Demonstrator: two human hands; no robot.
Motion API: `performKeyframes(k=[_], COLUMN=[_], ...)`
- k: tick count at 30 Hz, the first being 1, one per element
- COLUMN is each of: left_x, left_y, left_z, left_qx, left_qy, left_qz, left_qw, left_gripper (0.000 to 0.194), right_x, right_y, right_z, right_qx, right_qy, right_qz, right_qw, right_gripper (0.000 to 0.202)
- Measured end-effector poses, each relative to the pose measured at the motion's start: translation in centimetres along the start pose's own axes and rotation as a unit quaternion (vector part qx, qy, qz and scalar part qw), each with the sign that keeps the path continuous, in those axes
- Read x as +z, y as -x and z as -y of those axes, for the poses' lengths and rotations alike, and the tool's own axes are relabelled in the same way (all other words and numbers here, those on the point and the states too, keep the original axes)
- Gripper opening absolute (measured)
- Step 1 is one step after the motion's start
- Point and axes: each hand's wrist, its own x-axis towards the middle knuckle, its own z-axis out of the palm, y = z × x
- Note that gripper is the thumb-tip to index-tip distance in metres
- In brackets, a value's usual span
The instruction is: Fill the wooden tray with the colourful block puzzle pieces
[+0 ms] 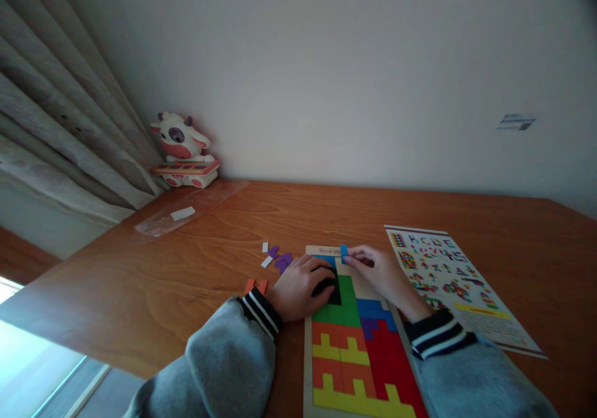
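A wooden puzzle board (pixel 308 368) lies before me, its lower part filled with interlocking yellow, orange, red, purple, blue and green pieces. A bare dark patch (pixel 334 295) shows near its upper left. My left hand (pixel 301 286) rests over that upper left side, fingers apart and curved, with nothing visible in them. A small blue puzzle piece (pixel 344 251) stands at the board's top edge, pinched between thumb and fingertips of my right hand (pixel 375 269). Another blue piece (pixel 330 260) lies flat on the board between the hands.
Left of the board lie loose purple pieces (pixel 283 261), white pieces (pixel 267 261) and orange pieces (pixel 262 286). On the right is a printed pattern sheet (pixel 466 293). A clear plastic bag (pixel 158 222) and a cow toy (pixel 184 150) are at the back left, near the curtain (pixel 69 107).
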Motion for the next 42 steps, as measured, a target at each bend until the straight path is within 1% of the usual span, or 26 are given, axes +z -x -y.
performKeyframes(k=[5,8,13,20,24,27,30,32,33,35,36,37,38,41,42], left_x=[0.0,0.0,0.0,0.0,0.2,-0.1,-1.0,-2.0,-2.6,-3.9,-4.7,-5.4,-6.1,-8.1,-8.5], left_y=[-0.1,-0.1,0.0,0.1,0.1,0.0,0.1,0.4,0.7,1.6,2.2,2.9,3.6,6.1,7.0], left_z=[0.0,-0.1,-0.1,0.0,-0.1,0.1,0.9,2.0,2.7,4.2,5.0,5.6,6.2,7.5,7.6], left_qx=[0.008,0.006,0.007,0.009,0.014,0.021,0.001,-0.024,-0.029,-0.028,-0.035,-0.041,-0.043,-0.053,-0.058], left_qy=[-0.004,-0.01,-0.018,-0.025,-0.029,-0.034,-0.061,-0.083,-0.089,-0.097,-0.103,-0.105,-0.101,-0.079,-0.074], left_qz=[0.001,0.002,0.011,0.01,0.011,0.005,-0.023,-0.047,-0.048,-0.039,-0.041,-0.033,-0.026,0.002,0.01], left_qw=[1.0,1.0,1.0,1.0,0.999,0.999,0.998,0.995,0.994,0.994,0.993,0.993,0.994,0.995,0.995], left_gripper=[0.018,0.018,0.018,0.019,0.019,0.019,0.019,0.019,0.019,0.024,0.029,0.035,0.038,0.044,0.049], right_x=[0.7,1.1,1.6,1.5,1.6,1.5,1.1,0.7,0.6,0.3,0.2,0.2,0.2,0.3,0.4], right_y=[0.9,0.9,1.0,1.2,1.2,1.4,1.4,1.3,1.2,1.0,0.9,0.9,0.8,0.8,0.8], right_z=[0.8,0.7,-0.1,0.1,0.1,0.2,0.3,0.1,0.0,-0.3,-0.5,-0.6,-0.7,-0.9,-0.8], right_qx=[-0.041,-0.064,-0.088,-0.102,-0.086,-0.056,-0.014,0.009,0.019,0.038,0.046,0.051,0.052,0.044,0.042], right_qy=[0.114,0.148,0.144,0.162,0.128,0.097,0.043,-0.012,-0.036,-0.066,-0.071,-0.07,-0.066,-0.053,-0.052], right_qz=[-0.016,-0.032,-0.033,-0.019,-0.014,-0.029,-0.082,-0.125,-0.145,-0.173,-0.183,-0.189,-0.192,-0.192,-0.192], right_qw=[0.993,0.986,0.985,0.981,0.988,0.993,0.996,0.992,0.989,0.982,0.98,0.978,0.978,0.979,0.979], right_gripper=[0.031,0.029,0.021,0.025,0.026,0.031,0.038,0.042,0.044,0.047,0.048,0.048,0.048,0.047,0.047])
